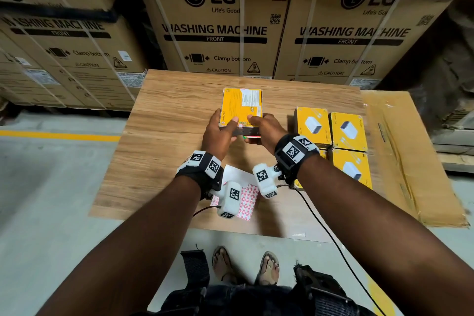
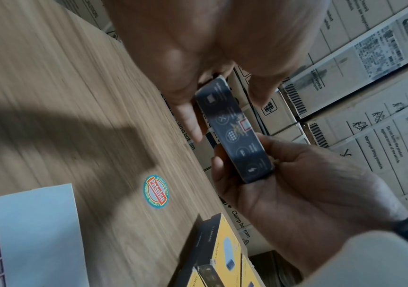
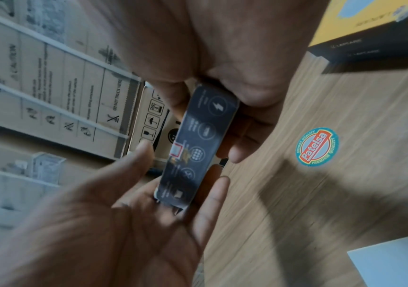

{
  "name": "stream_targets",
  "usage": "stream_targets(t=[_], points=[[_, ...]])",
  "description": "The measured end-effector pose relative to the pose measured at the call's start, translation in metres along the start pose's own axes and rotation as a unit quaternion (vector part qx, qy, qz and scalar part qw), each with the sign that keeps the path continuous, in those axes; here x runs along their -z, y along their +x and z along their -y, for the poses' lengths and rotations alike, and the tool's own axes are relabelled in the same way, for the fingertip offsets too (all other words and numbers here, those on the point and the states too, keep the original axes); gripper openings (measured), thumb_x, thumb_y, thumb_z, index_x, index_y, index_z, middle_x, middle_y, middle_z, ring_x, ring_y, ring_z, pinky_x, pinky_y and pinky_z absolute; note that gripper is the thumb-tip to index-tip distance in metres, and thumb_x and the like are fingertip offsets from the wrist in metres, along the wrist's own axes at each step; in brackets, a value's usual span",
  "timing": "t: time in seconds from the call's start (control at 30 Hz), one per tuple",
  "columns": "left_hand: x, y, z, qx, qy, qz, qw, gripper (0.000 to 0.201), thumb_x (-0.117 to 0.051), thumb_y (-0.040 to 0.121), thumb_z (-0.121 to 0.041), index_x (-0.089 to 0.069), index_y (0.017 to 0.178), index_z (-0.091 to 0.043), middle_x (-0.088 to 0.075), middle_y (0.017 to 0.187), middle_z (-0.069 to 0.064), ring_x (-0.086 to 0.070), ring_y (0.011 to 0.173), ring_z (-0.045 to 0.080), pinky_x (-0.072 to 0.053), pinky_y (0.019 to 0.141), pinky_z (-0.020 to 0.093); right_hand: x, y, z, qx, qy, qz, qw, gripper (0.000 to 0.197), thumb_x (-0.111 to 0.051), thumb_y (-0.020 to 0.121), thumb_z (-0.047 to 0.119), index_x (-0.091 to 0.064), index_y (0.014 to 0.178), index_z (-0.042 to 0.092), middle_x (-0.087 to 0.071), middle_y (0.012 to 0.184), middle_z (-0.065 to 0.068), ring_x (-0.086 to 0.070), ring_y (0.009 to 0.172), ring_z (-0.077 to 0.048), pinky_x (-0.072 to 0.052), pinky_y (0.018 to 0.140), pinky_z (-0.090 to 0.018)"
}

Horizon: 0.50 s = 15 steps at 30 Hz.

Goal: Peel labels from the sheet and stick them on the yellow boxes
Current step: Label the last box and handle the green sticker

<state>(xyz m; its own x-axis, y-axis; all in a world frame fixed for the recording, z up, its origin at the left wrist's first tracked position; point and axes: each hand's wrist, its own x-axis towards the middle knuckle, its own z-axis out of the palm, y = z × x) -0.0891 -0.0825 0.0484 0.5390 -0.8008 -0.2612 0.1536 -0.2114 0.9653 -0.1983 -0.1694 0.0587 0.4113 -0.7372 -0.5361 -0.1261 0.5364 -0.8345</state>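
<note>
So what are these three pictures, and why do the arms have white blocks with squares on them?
It's a person working, not a robot. The white blocks are small cameras strapped to the wrists. The big picture comes from a camera on the head, looking down; the other two look along each hand. The left hand and right hand together hold one yellow box above a wooden board. A little red-edged label sits on its dark side. On the board lie the label sheet, more yellow boxes and a round sticker.
</note>
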Motion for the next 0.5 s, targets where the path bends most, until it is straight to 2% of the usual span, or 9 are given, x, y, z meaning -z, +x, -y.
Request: stream_targets(t=[0.07, 0.13, 0.2, 0.27, 0.33, 0.4, 0.5], points=[[-0.001, -0.002, -0.001, -0.008, 0.006, -0.027, 1.0, 0.053, -0.072, 0.082, -0.029, -0.048, 0.129, -0.028, -0.066, 0.114, -0.003, -0.068, 0.102, 0.02, -0.058, 0.082, 0.038, -0.003, -0.005, 0.001, 0.01, -0.002, 0.003, 1.0, 0.039, -0.056, 0.098, 0.026, -0.034, 0.127, 0.011, -0.055, 0.106, -0.003, -0.066, 0.101, -0.032, -0.057, 0.075, -0.043], [0.0, -0.001, 0.0, -0.01, 0.016, -0.041, 0.999, 0.06, -0.077, 0.074, -0.03, -0.044, 0.125, -0.03, -0.067, 0.113, 0.001, -0.068, 0.101, 0.023, -0.058, 0.084, 0.04, -0.004, -0.007, 0.002, 0.01, 0.001, 0.012, 1.0, 0.044, -0.056, 0.098, 0.034, -0.033, 0.128, 0.012, -0.056, 0.113, -0.002, -0.068, 0.102, -0.033, -0.056, 0.081, -0.047], [0.003, -0.001, -0.001, -0.004, 0.013, -0.025, 1.0, 0.06, -0.073, 0.071, -0.031, -0.044, 0.123, -0.032, -0.065, 0.119, 0.003, -0.067, 0.105, 0.024, -0.057, 0.087, 0.042, -0.003, -0.009, 0.001, 0.01, 0.006, 0.026, 1.0, 0.052, -0.061, 0.094, 0.037, -0.032, 0.13, 0.013, -0.058, 0.121, -0.004, -0.07, 0.097, -0.029, -0.056, 0.078, -0.045], [0.004, 0.0, -0.003, 0.005, 0.007, -0.008, 1.0, 0.054, -0.069, 0.076, -0.026, -0.046, 0.124, -0.033, -0.063, 0.125, 0.004, -0.065, 0.11, 0.025, -0.056, 0.09, 0.045, -0.001, -0.009, -0.001, 0.015, -0.001, 0.036, 0.999, 0.061, -0.07, 0.088, 0.036, -0.031, 0.13, 0.014, -0.062, 0.123, -0.007, -0.071, 0.093, -0.025, -0.056, 0.074, -0.039], [0.003, -0.001, -0.009, 0.009, -0.017, -0.013, 1.0, 0.043, -0.061, 0.089, -0.014, -0.047, 0.127, -0.027, -0.061, 0.129, 0.006, -0.064, 0.11, 0.026, -0.055, 0.091, 0.046, 0.001, -0.01, -0.003, 0.027, -0.021, 0.036, 0.999, 0.069, -0.077, 0.083, 0.03, -0.029, 0.13, 0.012, -0.064, 0.12, -0.009, -0.07, 0.095, -0.022, -0.056, 0.074, -0.037], [0.003, 0.0, -0.011, 0.017, -0.043, -0.025, 0.999, 0.038, -0.047, 0.097, -0.003, -0.047, 0.131, -0.02, -0.059, 0.131, 0.009, -0.062, 0.107, 0.025, -0.055, 0.086, 0.042, 0.002, -0.011, -0.005, 0.036, -0.035, 0.037, 0.998, 0.071, -0.079, 0.081, 0.022, -0.028, 0.13, 0.011, -0.063, 0.119, -0.009, -0.069, 0.098, -0.022, -0.057, 0.075, -0.035], [0.004, -0.002, -0.009, 0.015, -0.047, -0.024, 0.999, 0.033, -0.043, 0.101, -0.01, -0.044, 0.133, -0.017, -0.056, 0.132, 0.01, -0.06, 0.11, 0.027, -0.055, 0.082, 0.04, 0.003, -0.01, -0.004, 0.031, -0.032, 0.047, 0.998, 0.07, -0.077, 0.081, 0.015, -0.03, 0.132, 0.008, -0.063, 0.119, -0.012, -0.07, 0.094, -0.023, -0.057, 0.07, -0.033]])
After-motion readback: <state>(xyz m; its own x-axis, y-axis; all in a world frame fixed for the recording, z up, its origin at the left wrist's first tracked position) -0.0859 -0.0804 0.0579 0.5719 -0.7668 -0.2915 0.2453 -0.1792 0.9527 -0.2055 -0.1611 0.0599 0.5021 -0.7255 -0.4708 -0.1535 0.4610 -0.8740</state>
